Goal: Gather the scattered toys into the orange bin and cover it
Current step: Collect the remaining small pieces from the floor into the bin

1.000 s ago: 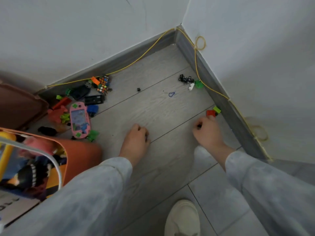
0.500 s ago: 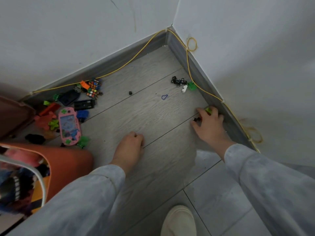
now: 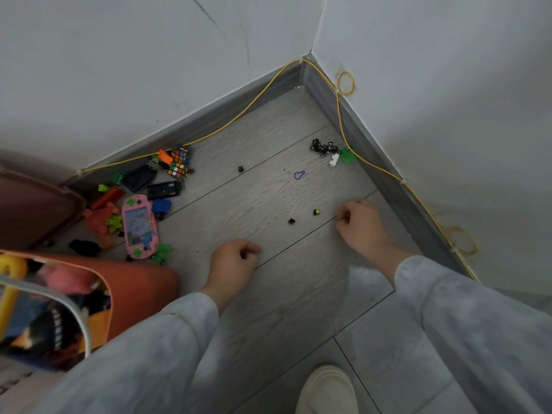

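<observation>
toys lie loose on the floor. l hand & r hand are down there, each grip curled in, can't tell if holding anything. two small black bits btwn them. orange bin lower left, uncovered, part full.

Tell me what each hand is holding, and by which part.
Cannot be told: the left hand and right hand are both curled into fists, hiding anything inside.

Over the grey wood-plank floor, the left hand curls at six o'clock and the right hand at four, with two tiny black cube pieces near the right one.
</observation>
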